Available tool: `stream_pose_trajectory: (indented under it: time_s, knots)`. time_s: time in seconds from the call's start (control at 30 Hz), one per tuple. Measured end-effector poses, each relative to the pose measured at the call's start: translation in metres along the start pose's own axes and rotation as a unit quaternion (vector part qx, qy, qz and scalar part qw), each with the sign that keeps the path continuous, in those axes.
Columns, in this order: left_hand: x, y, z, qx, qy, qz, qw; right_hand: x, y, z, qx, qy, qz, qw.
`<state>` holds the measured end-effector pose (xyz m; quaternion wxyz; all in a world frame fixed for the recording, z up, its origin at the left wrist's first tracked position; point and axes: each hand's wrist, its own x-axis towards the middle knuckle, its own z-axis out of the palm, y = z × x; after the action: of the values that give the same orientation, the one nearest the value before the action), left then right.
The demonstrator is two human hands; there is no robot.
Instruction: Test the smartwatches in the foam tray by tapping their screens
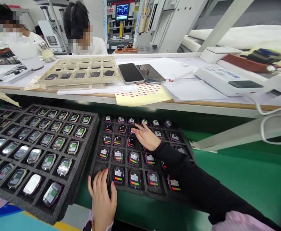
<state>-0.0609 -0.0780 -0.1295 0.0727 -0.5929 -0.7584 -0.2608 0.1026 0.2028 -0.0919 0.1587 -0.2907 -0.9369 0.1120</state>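
Note:
Smartwatch bodies with lit screens (133,158) sit in the compartments of a dark foam tray (140,190). My right hand (148,137) reaches over the tray from the right, fingers stretched apart, its fingertips at a watch (132,130) in the second row from the back; whether they touch it I cannot tell. That hand and its black sleeve cover several watches. At the tray's front left corner lies my left hand (103,195), fingers extended by a compartment that shows no watch. It holds nothing. Most nearby screens show white text with a red and green bar.
A second foam tray (69,179) of watches stands on the left. Above, a shelf carries a cream plastic tray (82,80), two phones (131,73) and a white device (227,80) with a cable. Two people (97,45) sit beyond it.

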Motion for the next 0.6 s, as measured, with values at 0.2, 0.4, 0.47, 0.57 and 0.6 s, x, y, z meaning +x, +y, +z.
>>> stream_pose_trajectory:
  time_s: [0.2,0.4,0.47,0.57,0.6]
  knots:
    - [0.0,0.001,0.0,0.012,0.001,-0.003,1.0,-0.007,0.011,-0.013,0.005,0.008,0.005,1.0]
    - [-0.001,0.0,0.003,0.03,-0.011,-0.014,0.999,-0.037,0.033,-0.035,-0.001,0.016,0.04,0.999]
    - [0.0,0.0,0.003,0.032,-0.01,-0.016,0.999,-0.045,0.037,-0.036,-0.002,0.012,0.047,0.999]
    - [0.001,0.001,0.004,0.031,-0.001,-0.014,0.999,-0.051,0.04,-0.034,0.0,0.008,0.049,0.999]
    - [0.001,0.001,0.004,0.03,0.001,-0.013,0.999,-0.051,0.04,-0.032,0.001,0.008,0.049,0.999]
